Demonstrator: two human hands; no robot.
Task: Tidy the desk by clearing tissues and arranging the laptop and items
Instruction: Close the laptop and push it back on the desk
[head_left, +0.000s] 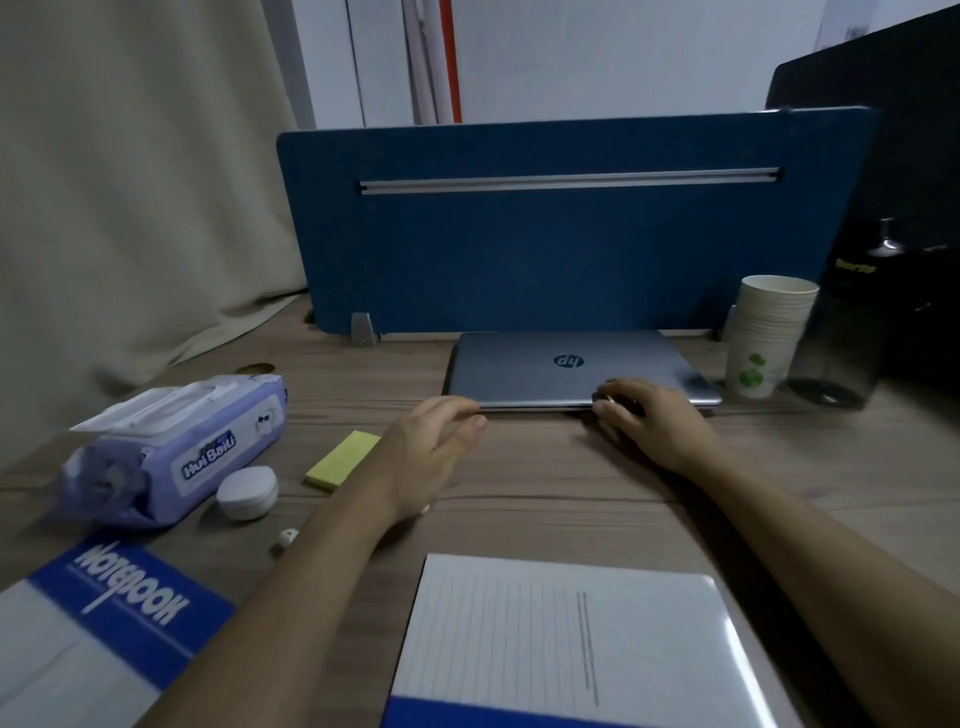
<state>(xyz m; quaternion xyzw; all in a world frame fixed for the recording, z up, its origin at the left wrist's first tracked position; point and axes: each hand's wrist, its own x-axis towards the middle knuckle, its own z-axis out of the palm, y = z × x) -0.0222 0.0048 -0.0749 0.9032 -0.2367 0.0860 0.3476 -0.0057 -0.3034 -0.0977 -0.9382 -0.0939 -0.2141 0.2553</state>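
Note:
A closed silver laptop (566, 366) lies flat on the wooden desk against the blue divider. My left hand (434, 441) rests at its front left corner, fingers slightly apart, touching the edge. My right hand (644, 415) lies on its front right edge with fingers over the lid's lip. A purple pack of wet tissues (176, 447) sits at the left, its flap lifted. Beside it are a white round earbud case (247, 491), a loose earbud (288, 538) and a yellow sticky-note pad (343, 460).
A blue notebook (98, 623) lies at the near left and a lined notebook (576, 644) at the near centre. A stack of paper cups (766, 338) and a dark bottle (852, 322) stand at the right. The blue divider (545, 249) closes the desk's back; a curtain hangs left.

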